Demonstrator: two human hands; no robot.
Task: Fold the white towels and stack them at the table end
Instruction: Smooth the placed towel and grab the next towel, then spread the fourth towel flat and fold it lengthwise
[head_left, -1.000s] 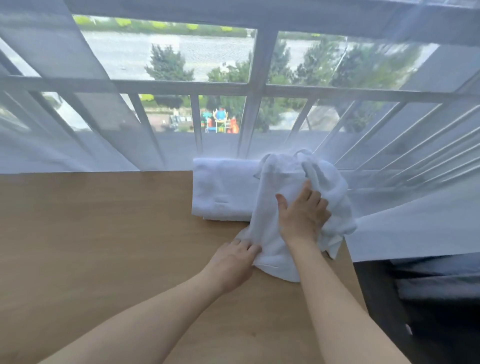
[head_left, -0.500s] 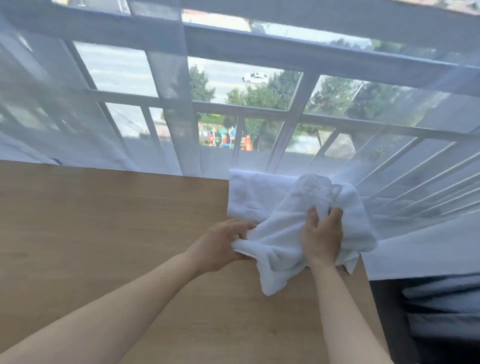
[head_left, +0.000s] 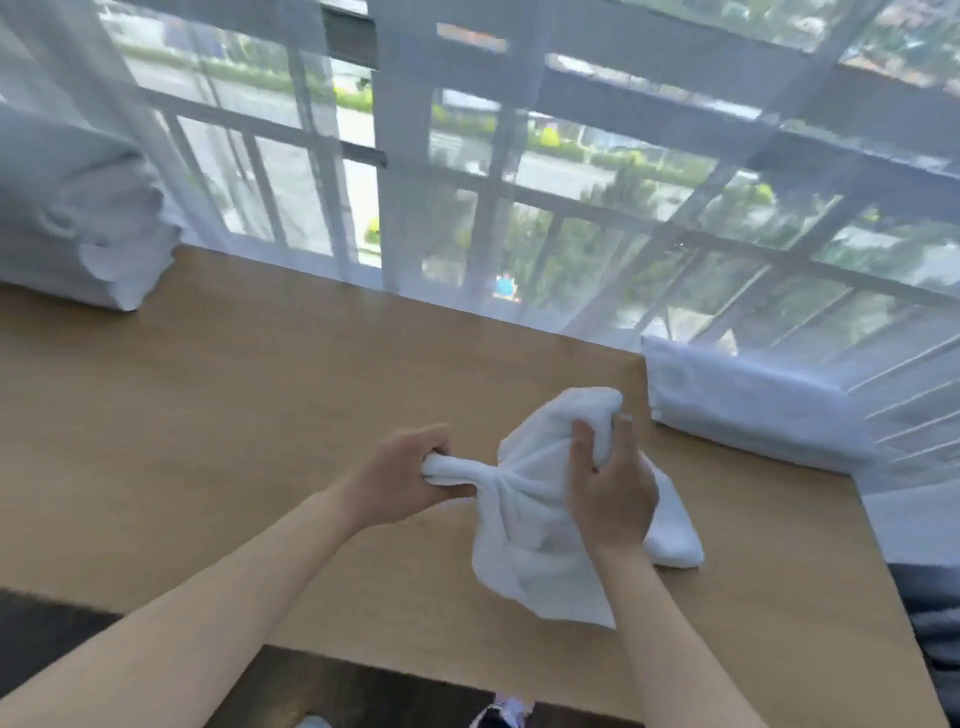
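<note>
Since the earlier frame you've pulled the towel off the folded one and toward you; it now hangs bunched over the table, near the right end, no longer overlapping the folded towel, which lies well apart at the far right corner. Head view: your left hand is closed around a twisted corner, pulling it out sideways; your right hand is clenched on a bunch of cloth near the top. Both hands gripping, nothing open. Expect it to handle light, soft and floppy, with no stiffness, so it will sag and crumple wherever it isn't held; not slippery, not fragile. Better hold, in my judgement: two adjacent corners, pinched, so it drops flat for the fold. Count: one loose towel in hand, one folded towel on the right, and a pile of white cloth at the far left, blurred, so I can't count its pieces. One table. Shoes show below the near edge.
</note>
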